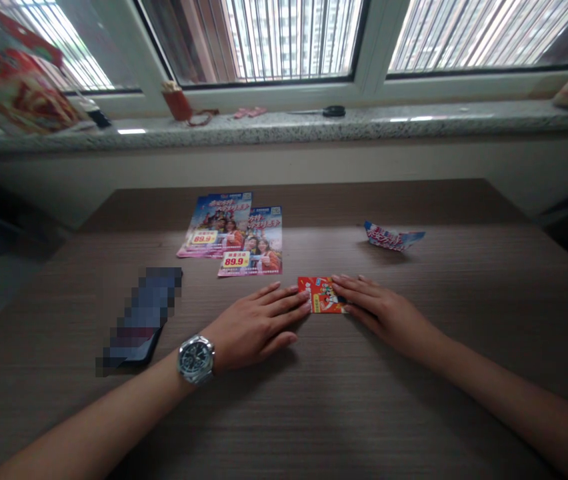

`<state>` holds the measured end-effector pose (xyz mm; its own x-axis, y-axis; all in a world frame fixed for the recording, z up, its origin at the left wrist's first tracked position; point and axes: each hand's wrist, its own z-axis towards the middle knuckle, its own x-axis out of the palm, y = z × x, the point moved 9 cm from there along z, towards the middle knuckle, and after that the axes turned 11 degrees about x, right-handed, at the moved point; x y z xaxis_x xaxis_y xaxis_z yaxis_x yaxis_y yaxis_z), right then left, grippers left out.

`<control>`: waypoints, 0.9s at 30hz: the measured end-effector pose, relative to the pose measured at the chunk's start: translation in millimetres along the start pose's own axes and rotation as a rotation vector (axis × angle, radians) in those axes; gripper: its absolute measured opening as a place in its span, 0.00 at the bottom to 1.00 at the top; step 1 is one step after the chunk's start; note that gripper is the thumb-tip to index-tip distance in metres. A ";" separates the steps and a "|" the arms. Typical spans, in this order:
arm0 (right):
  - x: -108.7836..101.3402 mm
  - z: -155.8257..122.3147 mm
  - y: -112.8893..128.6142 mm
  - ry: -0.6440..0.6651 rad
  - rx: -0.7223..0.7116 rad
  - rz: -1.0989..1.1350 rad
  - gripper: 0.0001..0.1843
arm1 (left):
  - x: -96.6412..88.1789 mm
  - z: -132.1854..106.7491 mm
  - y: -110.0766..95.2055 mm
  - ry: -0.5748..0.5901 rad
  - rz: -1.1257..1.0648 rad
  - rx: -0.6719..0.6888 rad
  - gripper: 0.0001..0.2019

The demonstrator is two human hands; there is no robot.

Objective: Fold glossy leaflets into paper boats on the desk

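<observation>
A small red printed paper [322, 295], roughly rectangular and perhaps folded, lies flat on the brown wooden table [284, 413]. My left hand [257, 325], with a metal watch [196, 360] on its wrist, rests its outstretched fingertips on the paper's left edge. From the other side, the extended fingers of my right hand [381, 310] lie over the paper's right edge and cover part of it. Neither hand grasps anything. Beyond my right hand stands a folded paper boat [394, 238] made of blue and pink printed paper.
Several overlapping printed flyers [259, 243] lie at the back left. A phone [144, 313], blurred by pixels, is left of my watch. Along the granite windowsill [284, 130] are scissors [333, 111], a red box [177, 103] and a large red package [19, 87].
</observation>
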<state>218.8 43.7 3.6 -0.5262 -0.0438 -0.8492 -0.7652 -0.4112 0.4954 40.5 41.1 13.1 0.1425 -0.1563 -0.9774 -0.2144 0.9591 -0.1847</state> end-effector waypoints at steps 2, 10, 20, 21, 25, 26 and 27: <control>1.6 -0.6 -1.7 0.020 -0.002 -0.001 0.26 | 0.7 -0.5 0.2 0.006 0.011 -0.001 0.28; 0.8 -1.5 -0.9 0.008 0.006 0.001 0.26 | -2.2 4.7 -6.0 -0.023 0.080 -0.035 0.27; -1.0 -1.0 5.1 -0.068 0.033 -0.107 0.22 | 2.0 32.9 -24.3 -0.036 0.084 -0.053 0.30; -0.8 -1.4 4.9 -0.068 0.031 -0.115 0.21 | 3.0 34.2 -22.9 -0.029 0.083 -0.066 0.30; -4.5 -3.4 4.2 -0.065 0.031 -0.109 0.19 | 0.5 35.5 -13.0 -0.042 0.094 -0.114 0.28; -6.1 -3.9 4.4 -0.062 0.028 -0.100 0.18 | -0.6 35.4 -10.1 -0.050 0.096 -0.122 0.28; -7.8 -4.4 4.7 -0.057 0.024 -0.091 0.18 | -1.2 35.5 -7.3 -0.056 0.093 -0.126 0.28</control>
<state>221.0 38.2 11.7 -0.4737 0.0452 -0.8795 -0.8191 -0.3895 0.4211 76.1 42.7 19.3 0.1693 -0.0510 -0.9842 -0.3484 0.9311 -0.1082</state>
